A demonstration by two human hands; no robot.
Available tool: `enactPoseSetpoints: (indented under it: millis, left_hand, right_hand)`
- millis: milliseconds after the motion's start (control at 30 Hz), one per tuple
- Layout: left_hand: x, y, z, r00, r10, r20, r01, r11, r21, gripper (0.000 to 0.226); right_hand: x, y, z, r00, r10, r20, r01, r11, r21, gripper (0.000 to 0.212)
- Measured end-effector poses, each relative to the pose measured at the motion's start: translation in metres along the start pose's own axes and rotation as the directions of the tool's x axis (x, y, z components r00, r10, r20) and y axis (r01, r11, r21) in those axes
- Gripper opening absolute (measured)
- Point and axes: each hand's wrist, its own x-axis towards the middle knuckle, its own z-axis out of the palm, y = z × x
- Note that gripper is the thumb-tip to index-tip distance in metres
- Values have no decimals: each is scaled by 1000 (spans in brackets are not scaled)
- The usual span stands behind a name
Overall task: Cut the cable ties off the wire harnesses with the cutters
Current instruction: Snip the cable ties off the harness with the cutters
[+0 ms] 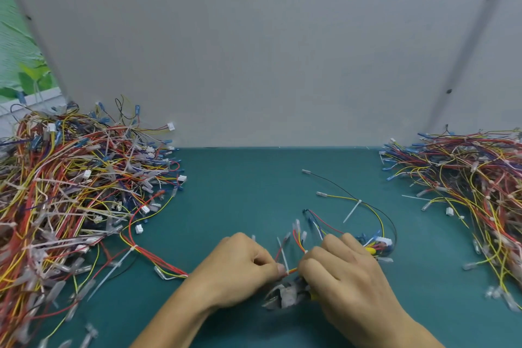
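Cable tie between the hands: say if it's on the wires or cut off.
On: the cable tie wraps the red and yellow wires, tail upright.

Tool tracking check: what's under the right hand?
The cutters: their grey head sticks out below the right hand, blurred. The hand covers the handles, bar a yellow sliver. Its fingers pinch the harness wires.

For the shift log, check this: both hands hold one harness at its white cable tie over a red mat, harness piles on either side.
Wrong colour: the head view shows the mat teal, not red. The left hand and right hand hold one harness at its white cable tie, with left pile and right pile flanking.
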Motion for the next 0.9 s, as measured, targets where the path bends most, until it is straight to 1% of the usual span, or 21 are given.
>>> enactPoseSetpoints:
  millis: [33, 67, 133, 200, 267, 300, 333, 367, 400, 433, 467, 500, 533, 567, 600, 667, 733, 767, 833, 900]
  left_hand:
    - [0, 1, 0, 1000, -2, 3, 2, 1000, 23, 47]
    - [0, 3, 0, 1000, 4, 12, -4, 1000, 13, 53]
    - [0, 5, 1, 997, 16, 73, -11, 998, -67, 55]
    - [2, 5, 2, 992, 41, 119, -16, 979, -204, 48]
    - [4, 4, 5, 995, 52, 89, -14, 923, -384, 28]
    - [5, 3, 6, 997, 47, 68, -12, 897, -443, 24]
    - [7, 1, 8, 998, 43, 52, -14, 883, -470, 29]
    - [9, 0, 10, 998, 46, 38, -23, 884, -466, 29]
    - [10, -2, 12, 998, 57, 17, -44, 896, -441, 23]
    - [11, -3, 13, 997, 78, -21, -80, 921, -380, 14]
    - [12, -5, 15, 992, 103, -72, -119, 953, -279, 9]
    - [14, -8, 17, 983, 140, -120, -157, 976, -152, 7]
    - [14, -9, 20, 972, 185, -148, -193, 980, -43, 7]
    - [14, -10, 23, 961, 222, -167, -220, 975, 31, 11]
    - [14, -10, 25, 951, 249, -181, -242, 968, 58, 12]
    - [14, -10, 28, 949, 246, -199, -247, 969, 20, 7]
    - [15, -10, 30, 961, 189, -201, -204, 977, -58, 9]
    - [15, -10, 30, 966, 169, -197, -186, 980, -73, 8]
    - [15, -10, 27, 975, 150, -167, -166, 982, -85, 10]
    - [15, -10, 24, 982, 136, -131, -152, 981, -120, 15]
  right_hand:
    - [0, -2, 1, 1000, -18, -26, 17, 1000, -18, 37]
    - [1, -3, 1, 998, -26, -53, 24, 999, -29, 36]
    - [2, -5, 2, 994, -41, -103, 38, 999, -34, 36]
    - [2, -6, 2, 990, -53, -134, 48, 998, -43, 36]
    - [1, -5, 3, 990, -47, -133, 43, 998, -36, 35]
    - [0, -4, 4, 992, -37, -122, 34, 999, -30, 35]
    - [-1, -3, 5, 994, -15, -104, 14, 1000, -17, 35]
    - [-2, -2, 6, 997, 12, -76, -12, 1000, -1, 35]
    - [-3, -2, 6, 998, 46, -35, -45, 999, 21, 32]
    - [-5, -1, 5, 997, 79, 22, -80, 996, 50, 25]
    - [-7, 1, 3, 989, 119, 90, -127, 988, 89, 15]
    - [-9, 3, 0, 971, 175, 163, -198, 970, 138, 11]
    - [-11, 5, -4, 945, 228, 233, -276, 941, 196, 15]
    - [-11, 8, -10, 919, 276, 281, -348, 904, 249, 17]
    - [-10, 11, -15, 897, 318, 307, -405, 870, 282, 15]
    - [-6, 17, -25, 870, 380, 313, -469, 835, 289, 12]
    - [0, 20, -34, 824, 466, 321, -550, 793, 262, 20]
    - [3, 21, -38, 793, 507, 338, -591, 776, 221, 28]
    - [6, 19, -45, 757, 530, 383, -603, 792, 95, 38]
    - [6, 17, -51, 718, 525, 458, -600, 800, 24, 28]
